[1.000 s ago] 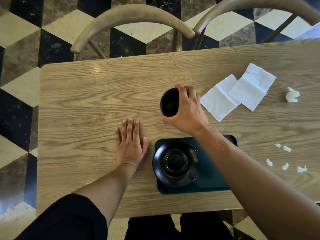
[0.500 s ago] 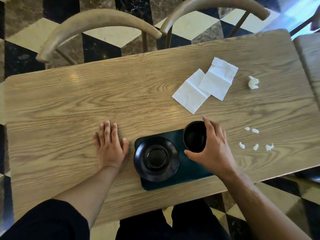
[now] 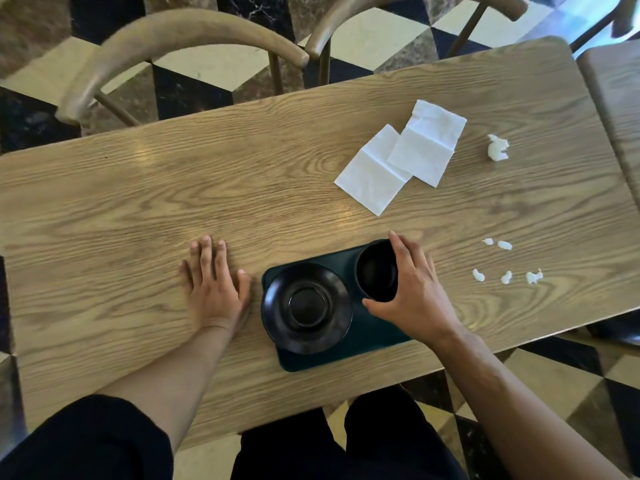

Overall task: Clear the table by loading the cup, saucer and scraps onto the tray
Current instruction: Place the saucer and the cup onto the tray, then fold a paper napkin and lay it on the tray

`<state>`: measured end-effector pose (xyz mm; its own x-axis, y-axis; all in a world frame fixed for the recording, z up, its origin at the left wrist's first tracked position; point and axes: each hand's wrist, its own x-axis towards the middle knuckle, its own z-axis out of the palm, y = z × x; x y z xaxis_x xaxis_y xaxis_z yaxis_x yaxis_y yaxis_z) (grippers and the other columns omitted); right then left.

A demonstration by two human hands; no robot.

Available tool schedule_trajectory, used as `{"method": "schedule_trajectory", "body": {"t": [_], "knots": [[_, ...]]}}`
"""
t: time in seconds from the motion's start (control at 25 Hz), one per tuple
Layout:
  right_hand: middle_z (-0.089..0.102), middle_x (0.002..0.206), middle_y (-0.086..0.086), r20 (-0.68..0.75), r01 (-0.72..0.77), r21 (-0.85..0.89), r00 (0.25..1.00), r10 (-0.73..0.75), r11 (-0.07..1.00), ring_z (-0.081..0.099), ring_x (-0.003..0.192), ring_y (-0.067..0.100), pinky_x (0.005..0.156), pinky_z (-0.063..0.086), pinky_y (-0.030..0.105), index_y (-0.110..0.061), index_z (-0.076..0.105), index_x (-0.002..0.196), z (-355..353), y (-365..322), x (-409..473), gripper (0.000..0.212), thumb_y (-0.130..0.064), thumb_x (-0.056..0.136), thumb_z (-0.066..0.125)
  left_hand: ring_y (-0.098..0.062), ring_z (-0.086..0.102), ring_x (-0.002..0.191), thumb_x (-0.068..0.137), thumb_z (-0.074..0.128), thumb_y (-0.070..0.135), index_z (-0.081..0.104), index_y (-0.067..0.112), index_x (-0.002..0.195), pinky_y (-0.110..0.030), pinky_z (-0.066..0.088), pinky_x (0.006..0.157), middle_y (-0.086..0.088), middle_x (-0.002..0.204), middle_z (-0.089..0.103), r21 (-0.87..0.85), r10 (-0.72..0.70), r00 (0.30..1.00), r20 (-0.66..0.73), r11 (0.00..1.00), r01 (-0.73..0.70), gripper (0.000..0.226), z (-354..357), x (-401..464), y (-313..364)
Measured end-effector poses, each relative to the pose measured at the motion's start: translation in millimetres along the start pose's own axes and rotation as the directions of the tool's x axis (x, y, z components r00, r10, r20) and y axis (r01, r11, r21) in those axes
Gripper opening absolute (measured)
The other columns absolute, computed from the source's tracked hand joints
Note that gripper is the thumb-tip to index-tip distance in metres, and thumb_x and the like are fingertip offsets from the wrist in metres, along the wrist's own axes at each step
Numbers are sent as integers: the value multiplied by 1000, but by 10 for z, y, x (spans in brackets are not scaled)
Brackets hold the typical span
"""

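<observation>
A dark green tray (image 3: 367, 337) lies near the table's front edge. A black saucer (image 3: 306, 308) sits on the tray's left half. The black cup (image 3: 376, 271) stands upright on the tray's right rear corner, and my right hand (image 3: 415, 296) is wrapped around its right side. My left hand (image 3: 213, 287) rests flat on the table just left of the tray. Two white napkins (image 3: 401, 155) lie overlapping at the back right. A crumpled paper ball (image 3: 498, 148) and several small paper scraps (image 3: 504, 261) lie on the table's right part.
The wooden table (image 3: 138, 209) has two curved wooden chair backs (image 3: 180, 39) behind its far edge. A second table's edge (image 3: 616, 98) adjoins at the far right. The floor shows black, cream and brown tiles.
My right hand carried the cup from the table's middle back toward me and set it down onto the tray's right rear corner. My left hand stayed flat on the table.
</observation>
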<state>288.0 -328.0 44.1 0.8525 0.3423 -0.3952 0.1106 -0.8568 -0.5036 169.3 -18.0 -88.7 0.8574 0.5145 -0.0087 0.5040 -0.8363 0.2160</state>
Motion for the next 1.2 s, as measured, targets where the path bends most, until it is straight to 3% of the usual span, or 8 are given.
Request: {"method": "schedule_trajectory", "body": {"t": [0.28, 0.44, 0.56, 0.64, 0.72, 0.84, 0.96, 1.2], "knots": [[20, 162, -8, 90, 9, 46, 996, -13, 999, 20, 148, 14, 120, 28, 33, -25, 15, 162, -69, 29, 13, 114, -53, 75, 84, -38, 19, 156, 94, 38, 42, 38, 5, 154, -60, 12, 125, -18, 166, 27, 3, -2, 1000, 30, 1000, 2, 71, -8, -20, 1], [38, 150, -13, -56, -36, 213, 997, 49, 976, 38, 139, 6, 108, 34, 24, -24, 42, 151, -131, 7, 91, 65, -50, 95, 63, -40, 18, 156, 96, 36, 40, 36, 2, 154, -62, 12, 125, -21, 166, 26, 33, 28, 999, 47, 999, -30, 69, -8, -23, 1], [56, 125, -14, -220, -50, 315, 968, 124, 948, 56, 112, 2, 95, 46, 21, -23, 68, 122, -236, 30, 307, 26, -33, 99, 61, -45, 28, 150, 96, 41, 35, 44, -1, 147, -62, 17, 123, -26, 159, 36, 15, 42, 999, 28, 999, -42, 63, -50, 7, 21], [64, 109, -11, -261, -71, 337, 951, 165, 939, 62, 95, 3, 90, 52, 27, -22, 74, 106, -325, 81, 518, 14, -23, 97, 63, -48, 43, 137, 95, 44, 28, 55, -2, 134, -63, 27, 118, -26, 146, 49, -29, 66, 997, -32, 997, -67, 51, -134, 176, 89], [69, 99, -8, -243, -106, 303, 953, 184, 947, 64, 89, 8, 84, 51, 24, -22, 75, 100, -403, 142, 751, 15, -18, 94, 63, -46, 45, 135, 97, 44, 26, 57, -2, 132, -60, 31, 117, -25, 144, 52, -70, 184, 982, -51, 980, -188, 46, -179, 513, 221], [70, 91, -7, -218, -131, 221, 959, 180, 966, 63, 84, 11, 73, 47, 15, -22, 75, 99, -477, 234, 1113, 15, -16, 91, 64, -42, 33, 148, 101, 38, 35, 49, 1, 145, -59, 26, 121, -24, 156, 42, -67, 350, 936, 40, 935, -347, 57, -76, 1044, 605], [67, 96, -4, -231, -114, 156, 962, 148, 981, 62, 87, 13, 80, 50, 27, -22, 75, 101, -468, 293, 1470, 14, -21, 91, 66, -41, 30, 151, 96, 37, 40, 47, 1, 147, -62, 20, 122, -25, 159, 38, -26, 363, 929, 78, 932, -362, 65, 142, 1212, 887], [63, 112, 1, -256, -33, 82, 965, 53, 996, 61, 103, 18, 82, 54, 35, -18, 72, 113, -326, 259, 1945, 23, -27, 92, 69, -38, 36, 149, 93, 43, 38, 52, 1, 143, -60, 21, 122, -23, 155, 44, 5, 395, 917, -52, 919, -395, 63, 256, 1232, 824]]}}
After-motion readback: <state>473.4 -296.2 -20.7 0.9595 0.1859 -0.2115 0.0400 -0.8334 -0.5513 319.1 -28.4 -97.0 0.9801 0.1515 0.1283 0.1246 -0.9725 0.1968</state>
